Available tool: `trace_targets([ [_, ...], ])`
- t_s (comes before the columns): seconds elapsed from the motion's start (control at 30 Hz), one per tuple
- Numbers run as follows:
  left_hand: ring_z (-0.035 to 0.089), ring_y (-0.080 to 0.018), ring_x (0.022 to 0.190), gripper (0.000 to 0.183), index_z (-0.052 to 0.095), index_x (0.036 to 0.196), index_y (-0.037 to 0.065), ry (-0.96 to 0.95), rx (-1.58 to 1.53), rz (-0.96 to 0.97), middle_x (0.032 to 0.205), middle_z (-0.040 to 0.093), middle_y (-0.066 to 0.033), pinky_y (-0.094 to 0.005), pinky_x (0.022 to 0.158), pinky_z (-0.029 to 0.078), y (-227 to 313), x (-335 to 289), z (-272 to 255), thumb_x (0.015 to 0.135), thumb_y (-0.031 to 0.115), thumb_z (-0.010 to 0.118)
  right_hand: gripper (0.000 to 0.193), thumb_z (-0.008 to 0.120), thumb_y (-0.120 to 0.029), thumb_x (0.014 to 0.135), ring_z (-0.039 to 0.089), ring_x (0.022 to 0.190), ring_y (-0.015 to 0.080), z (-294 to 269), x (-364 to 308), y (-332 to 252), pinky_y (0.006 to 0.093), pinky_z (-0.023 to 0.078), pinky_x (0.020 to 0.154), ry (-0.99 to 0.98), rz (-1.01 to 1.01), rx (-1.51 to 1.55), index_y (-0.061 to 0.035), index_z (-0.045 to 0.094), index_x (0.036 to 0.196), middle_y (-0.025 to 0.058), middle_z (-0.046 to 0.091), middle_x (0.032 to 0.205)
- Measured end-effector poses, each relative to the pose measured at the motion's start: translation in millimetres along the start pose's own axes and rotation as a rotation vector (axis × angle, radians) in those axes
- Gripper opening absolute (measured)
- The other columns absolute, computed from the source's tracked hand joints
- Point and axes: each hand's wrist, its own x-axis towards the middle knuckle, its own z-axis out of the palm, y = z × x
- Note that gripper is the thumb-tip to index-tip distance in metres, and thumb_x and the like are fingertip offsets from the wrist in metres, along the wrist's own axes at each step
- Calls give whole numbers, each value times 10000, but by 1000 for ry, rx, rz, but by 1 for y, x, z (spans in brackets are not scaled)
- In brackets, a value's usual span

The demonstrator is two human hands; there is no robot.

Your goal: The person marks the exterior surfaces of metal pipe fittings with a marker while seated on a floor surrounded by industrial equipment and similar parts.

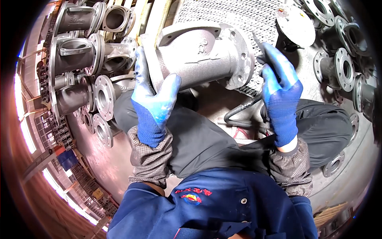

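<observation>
A grey cast-metal valve body (195, 57) with flanged ends lies tilted in front of me, an arrow and raised marks on its side. My left hand (153, 91), in a blue coated glove, grips its left flange, fingers on the outer side and thumb on the inner side. Apart from the right flange, my right hand (280, 77), gloved alike, is pinched on a dark, thin, pointed piece (258, 42) whose kind I cannot make out. Below that hand a black spiral-wrapped hose (240, 107) curves between my legs; its upper end is hidden.
Many flanged castings (73, 55) are stacked at the left, and more castings (334, 69) stand at the right. A metal mesh surface (230, 12) lies beyond the valve body. A round, pale-topped stand (296, 26) is at the far right. Wooden slats (159, 16) run behind.
</observation>
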Motion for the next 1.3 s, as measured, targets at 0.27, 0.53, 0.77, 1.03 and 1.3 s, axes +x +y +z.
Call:
trace_targets([
  [0.27,442,-185,1246,762,314,1423,-57,6,-81,-61,1390,447,-171,-295,1027,364,-1,5,-3,760,37,677,382,561,8,889,584,902,90,16,-12,15,215,481,780,-6,347,285,39,532,1268,90,618,1141],
  [0.53,474,-164,1169,720,322,1424,-49,-39,-252,-214,1341,470,-116,-273,985,384,-2,8,-15,776,23,629,369,556,11,890,574,1069,162,19,-14,-4,283,449,928,-69,397,433,52,540,1256,138,615,1190],
  [0.77,580,-97,778,621,407,1388,-1,-116,-265,-338,987,619,-53,-229,690,486,-11,13,-30,793,30,583,370,553,23,882,576,976,114,25,-14,-10,249,465,848,-73,325,428,24,560,1251,115,628,1149],
  [1.03,527,-60,663,593,431,1368,-3,-29,-250,-204,856,601,-22,-201,590,446,-11,15,-28,803,67,594,359,547,28,878,609,1038,184,36,-14,-6,295,477,900,-66,285,480,13,570,1236,149,622,1177],
  [1.3,553,-193,994,753,339,1412,-39,-32,6,-91,1173,566,-165,-287,853,455,-13,34,-12,773,149,691,357,591,-53,891,597,1000,157,38,5,26,282,472,896,-9,310,524,55,549,1228,126,628,1134],
])
